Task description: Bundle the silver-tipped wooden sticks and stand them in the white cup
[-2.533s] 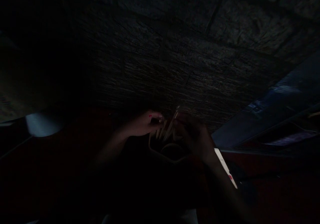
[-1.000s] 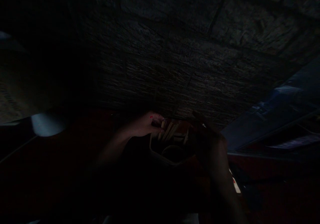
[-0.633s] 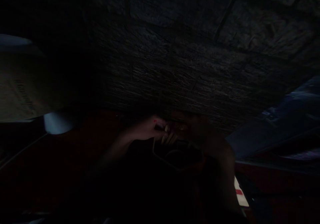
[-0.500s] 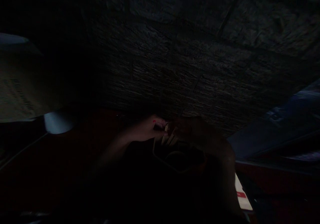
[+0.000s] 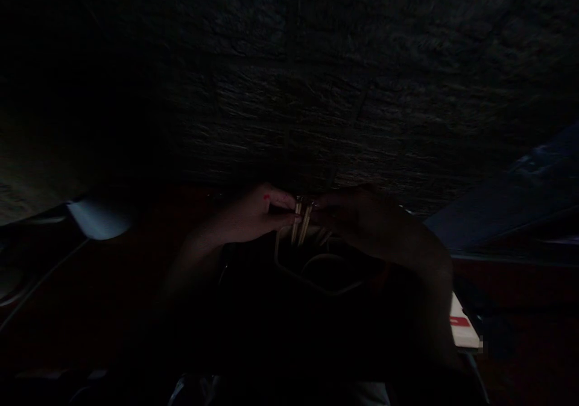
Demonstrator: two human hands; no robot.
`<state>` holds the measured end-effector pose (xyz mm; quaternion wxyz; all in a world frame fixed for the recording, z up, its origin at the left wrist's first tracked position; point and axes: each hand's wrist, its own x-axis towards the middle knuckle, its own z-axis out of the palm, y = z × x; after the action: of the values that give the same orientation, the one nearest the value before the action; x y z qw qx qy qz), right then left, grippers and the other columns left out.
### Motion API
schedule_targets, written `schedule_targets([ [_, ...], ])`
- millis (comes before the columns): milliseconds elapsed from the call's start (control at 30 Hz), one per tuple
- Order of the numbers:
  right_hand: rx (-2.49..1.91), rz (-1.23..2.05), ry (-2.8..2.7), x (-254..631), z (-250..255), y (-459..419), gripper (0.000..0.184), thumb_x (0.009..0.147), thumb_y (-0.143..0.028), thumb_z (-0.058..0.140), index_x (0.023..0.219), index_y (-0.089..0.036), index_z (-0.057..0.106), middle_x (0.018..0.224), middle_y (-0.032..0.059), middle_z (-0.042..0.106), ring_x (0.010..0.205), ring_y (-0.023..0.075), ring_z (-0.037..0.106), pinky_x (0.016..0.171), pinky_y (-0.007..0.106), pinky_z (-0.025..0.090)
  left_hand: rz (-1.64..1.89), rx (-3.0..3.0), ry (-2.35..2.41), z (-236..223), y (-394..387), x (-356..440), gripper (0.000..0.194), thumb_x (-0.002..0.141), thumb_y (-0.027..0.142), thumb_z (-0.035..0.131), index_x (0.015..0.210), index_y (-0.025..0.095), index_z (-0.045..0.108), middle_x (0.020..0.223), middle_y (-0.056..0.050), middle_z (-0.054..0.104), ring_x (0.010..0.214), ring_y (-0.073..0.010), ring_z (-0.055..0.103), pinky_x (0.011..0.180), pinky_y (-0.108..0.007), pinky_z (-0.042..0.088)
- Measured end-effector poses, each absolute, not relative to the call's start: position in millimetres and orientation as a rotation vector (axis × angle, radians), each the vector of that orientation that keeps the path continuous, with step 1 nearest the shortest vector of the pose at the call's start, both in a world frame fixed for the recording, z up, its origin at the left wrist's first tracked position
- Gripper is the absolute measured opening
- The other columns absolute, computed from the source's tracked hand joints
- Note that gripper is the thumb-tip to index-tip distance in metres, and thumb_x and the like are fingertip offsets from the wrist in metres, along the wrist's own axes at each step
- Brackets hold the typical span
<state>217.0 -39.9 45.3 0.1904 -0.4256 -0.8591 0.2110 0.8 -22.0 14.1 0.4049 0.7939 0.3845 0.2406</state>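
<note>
The light is very dim. My left hand (image 5: 257, 213) is closed in a pinch, thumb and fingers on a thin pale stick (image 5: 295, 228). From the right, my right hand (image 5: 357, 216) closes its fingertips at the top of a neighbouring pair of pale sticks (image 5: 304, 226). Their lower ends reach into a dark angular container (image 5: 294, 278) with a thin light rim. More pale sticks (image 5: 323, 236) lean inside it, below my right fingers. A round rim shows within the container. What kind of sticks these are is too dark to tell.
A rough brick-patterned wall (image 5: 289, 92) rises right behind the hands. To the left are a white rounded object (image 5: 100, 218) and a thin cable (image 5: 43, 282). On the right lie a lit white screen-like panel with a red bar (image 5: 464, 327) and a bluish slanted panel (image 5: 493, 195).
My right hand moved away to the right, then came back in to the sticks beside my left hand. My left hand keeps its pinch. The view has shifted, and the lit panel shows more.
</note>
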Motion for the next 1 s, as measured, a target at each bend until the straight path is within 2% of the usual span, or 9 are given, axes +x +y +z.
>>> schedule_targets([
  [167, -1.279, 0.588, -2.413, 213.9, 44.2, -38.6, 0.021, 0.090, -0.027, 0.054, 0.088, -0.021, 0.075, 0.078, 0.0014, 0.074, 0.068, 0.0150, 0.067, 0.058, 0.023, 0.046, 0.599, 2.048, 0.979, 13.0, -19.6, -2.6, 0.016, 0.083, 0.026, 0.061, 0.089, 0.016, 0.073, 0.087, 0.000, 0.075, 0.081, -0.0147, 0.067, 0.074, -0.023, 0.049],
  [400, -1.142, 0.604, -2.359, 214.9, 46.2, -39.7, 0.019, 0.088, -0.025, 0.057, 0.089, -0.022, 0.075, 0.078, 0.0004, 0.074, 0.070, 0.0158, 0.068, 0.062, 0.025, 0.050, 0.634, 1.995, 1.009, 15.6, -19.6, -5.5, 0.013, 0.077, 0.023, 0.069, 0.087, 0.014, 0.070, 0.089, -0.002, 0.075, 0.083, -0.0152, 0.069, 0.076, -0.025, 0.052],
  [500, -1.117, 0.526, -2.344, 219.8, 45.9, -40.0, 0.020, 0.089, -0.028, 0.057, 0.089, -0.022, 0.076, 0.078, 0.0006, 0.074, 0.069, 0.0161, 0.068, 0.061, 0.025, 0.050, 0.649, 1.977, 1.028, 16.6, -20.2, -6.8, 0.018, 0.073, 0.021, 0.072, 0.090, 0.014, 0.069, 0.091, -0.003, 0.075, 0.084, -0.0155, 0.069, 0.077, -0.026, 0.053],
  [667, -1.141, 0.382, -2.368, 229.3, 42.0, -38.7, 0.020, 0.088, -0.033, 0.058, 0.092, -0.025, 0.075, 0.081, 0.0004, 0.074, 0.067, 0.0156, 0.068, 0.055, 0.024, 0.047, 0.685, 1.952, 1.052, 16.8, -21.4, -6.9, 0.015, 0.075, 0.022, 0.070, 0.088, 0.015, 0.068, 0.088, -0.002, 0.075, 0.083, -0.0151, 0.069, 0.077, -0.026, 0.053],
  [900, -1.097, 0.468, -2.466, 222.8, 42.6, -43.7, 0.024, 0.090, -0.025, 0.054, 0.107, -0.027, 0.072, 0.097, 0.0003, 0.075, 0.084, 0.0176, 0.069, 0.073, 0.029, 0.051, 0.785, 1.960, 1.066, 15.0, -23.8, -1.5, 0.014, 0.074, 0.023, 0.070, 0.084, 0.014, 0.066, 0.084, -0.001, 0.073, 0.080, -0.0146, 0.068, 0.075, -0.026, 0.052],
  [1000, -1.121, 0.501, -2.485, 219.2, 43.2, -44.5, 0.023, 0.091, -0.025, 0.054, 0.103, -0.026, 0.073, 0.095, 0.0003, 0.075, 0.080, 0.0168, 0.069, 0.071, 0.029, 0.051, 0.762, 1.972, 1.077, 13.6, -24.3, -0.6, 0.014, 0.075, 0.024, 0.070, 0.085, 0.014, 0.066, 0.085, -0.002, 0.072, 0.080, -0.0151, 0.068, 0.074, -0.027, 0.052],
])
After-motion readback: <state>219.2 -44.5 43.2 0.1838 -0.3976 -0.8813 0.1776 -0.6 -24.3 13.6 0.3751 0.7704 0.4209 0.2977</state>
